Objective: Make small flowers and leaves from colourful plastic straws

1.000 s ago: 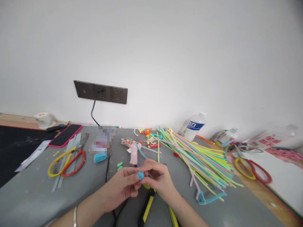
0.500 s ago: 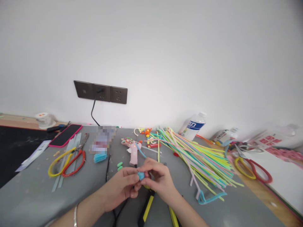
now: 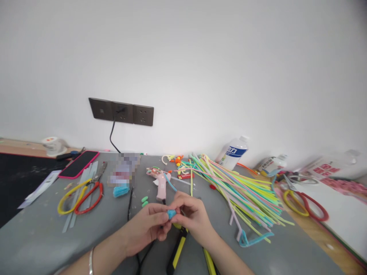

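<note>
Between both hands is a small, tight coil of blue pipe cleaner [image 3: 171, 214], pinched from each side. My left hand [image 3: 149, 225] is closed, thumb and forefinger on the coil's left edge. On its right edge, my right hand [image 3: 190, 215] is closed in a pinch too. A loose blue strand rises from behind the right fingers towards the pink glue gun [image 3: 162, 187]; its join to the coil is hidden. Under my hands lie pliers with black and yellow handles [image 3: 178, 252], partly covered by the right arm. Two green coiled pieces [image 3: 145, 201] rest just beyond the left fingers.
Pipe cleaners in many colours [image 3: 237, 187] spread across the right side, a white bottle [image 3: 233, 152] behind them. To the left lie red-and-yellow-handled scissors [image 3: 87, 194], a blue bundle [image 3: 120, 190], glue sticks [image 3: 73, 212] and a phone [image 3: 79, 164]. More scissors [image 3: 305, 204] lie far right.
The blue coil has turned slightly between the fingertips. Both hands keep nearly the same place and grip, and the things on the table have not moved.
</note>
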The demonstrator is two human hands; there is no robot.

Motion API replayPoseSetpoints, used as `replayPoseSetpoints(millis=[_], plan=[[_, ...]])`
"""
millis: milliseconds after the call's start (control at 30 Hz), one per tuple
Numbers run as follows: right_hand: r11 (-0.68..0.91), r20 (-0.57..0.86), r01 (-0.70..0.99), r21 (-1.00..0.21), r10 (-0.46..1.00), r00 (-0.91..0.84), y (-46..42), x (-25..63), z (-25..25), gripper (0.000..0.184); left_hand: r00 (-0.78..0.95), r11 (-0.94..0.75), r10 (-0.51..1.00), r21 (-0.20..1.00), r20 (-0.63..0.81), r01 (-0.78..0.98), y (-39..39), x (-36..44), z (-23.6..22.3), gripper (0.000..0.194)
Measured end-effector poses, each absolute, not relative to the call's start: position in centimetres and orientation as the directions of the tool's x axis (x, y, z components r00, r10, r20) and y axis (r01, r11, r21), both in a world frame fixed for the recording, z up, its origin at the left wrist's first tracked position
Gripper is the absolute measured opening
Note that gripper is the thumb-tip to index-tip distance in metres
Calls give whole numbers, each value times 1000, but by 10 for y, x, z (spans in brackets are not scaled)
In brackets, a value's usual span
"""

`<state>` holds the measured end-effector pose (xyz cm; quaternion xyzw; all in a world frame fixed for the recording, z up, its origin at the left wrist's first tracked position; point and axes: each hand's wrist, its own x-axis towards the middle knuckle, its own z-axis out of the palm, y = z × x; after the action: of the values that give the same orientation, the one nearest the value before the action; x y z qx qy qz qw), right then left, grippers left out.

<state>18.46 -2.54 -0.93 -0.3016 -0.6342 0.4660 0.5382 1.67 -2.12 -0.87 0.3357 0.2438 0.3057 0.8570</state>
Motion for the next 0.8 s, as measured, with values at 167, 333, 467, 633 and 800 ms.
replayPoseSetpoints(millis=[167,333,467,633,800], plan=[[382,395,-104,-918,897,-198,-25,183,-10,21,655,556,721,752,-224,-354,-22,18,-7,33],[371,378,-79,-925,919,-115,-21,191,-12,14,507,512,815,760,-282,-400,-16,16,-6,37],[326,327,-78,-942,945,2,-17,199,-13,14,432,482,854,752,-290,-449,-8,11,-5,40],[347,347,7,-938,938,2,-15,200,-10,14,407,405,880,835,-245,-373,-10,12,-6,38],[392,396,99,-915,918,30,-14,200,-8,10,419,335,884,906,-207,-259,-13,14,-6,43]])
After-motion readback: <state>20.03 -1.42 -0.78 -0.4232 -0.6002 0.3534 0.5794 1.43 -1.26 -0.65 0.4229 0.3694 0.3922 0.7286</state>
